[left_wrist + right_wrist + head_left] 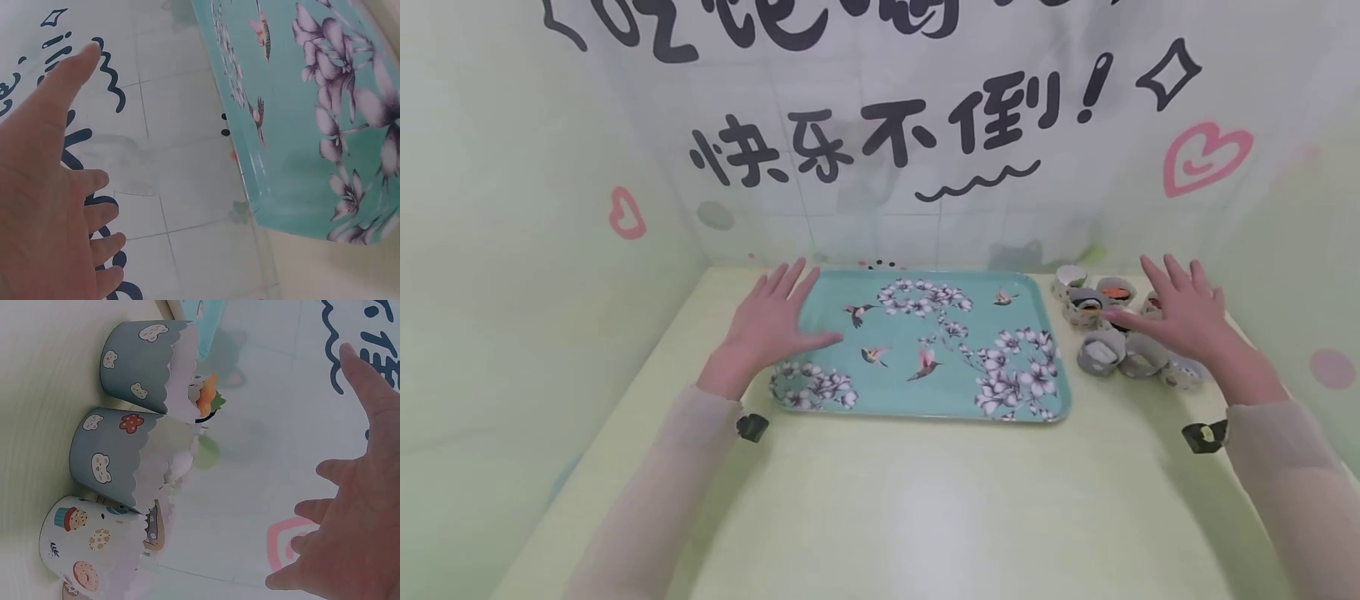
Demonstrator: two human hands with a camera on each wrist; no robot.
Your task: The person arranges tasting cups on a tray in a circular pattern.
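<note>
My left hand [769, 323] is held above the left side of a turquoise tray [917, 387] printed with blossoms and hummingbirds. Its fingers are spread and hold nothing; the left wrist view shows a gap between this hand [47, 181] and the tray [284, 169]. Over on the right, my right hand [1191, 321] hovers spread above a cluster of paper baking cups [1102, 353], partly covering some of them. In the right wrist view, grey cups [115, 450] with bear faces and a white cup [87, 547] with dessert prints stand apart from that hand [350, 512].
Small items lie in some cups, one of them orange and green [206, 399]. The pale table [917, 508] extends in front of the tray. Behind it rises a white wall [865, 233] with black lettering and pink hearts. Greenish side walls flank the table.
</note>
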